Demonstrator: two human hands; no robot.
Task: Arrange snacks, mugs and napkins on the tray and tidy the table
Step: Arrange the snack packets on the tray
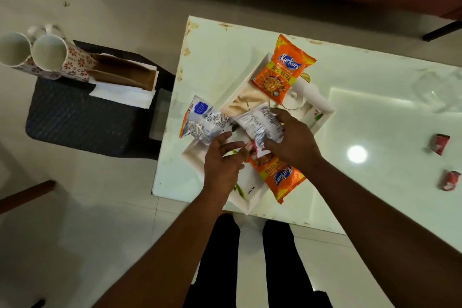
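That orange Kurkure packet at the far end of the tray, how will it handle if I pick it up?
Probably light for its size: the orange packet looks puffed with air. Its glossy film may slip or crumple under a pinch. It seems to rest over the tray rim, so a push could slide it off.

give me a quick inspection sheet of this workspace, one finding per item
surface: white glossy table, stains along far-left edge
job's things: white tray holds far orange packet and near orange packet; left silver-backed packet overhangs its edge; two floral mugs and napkins sit on dark stool, off tray
clutter: two red wrappers on table, right side
grippers: right hand grips second silver-backed packet over tray; left hand, fingers extended, beside it
cables: nothing seen
surroundings: tiled floor, person's dark-trousered legs
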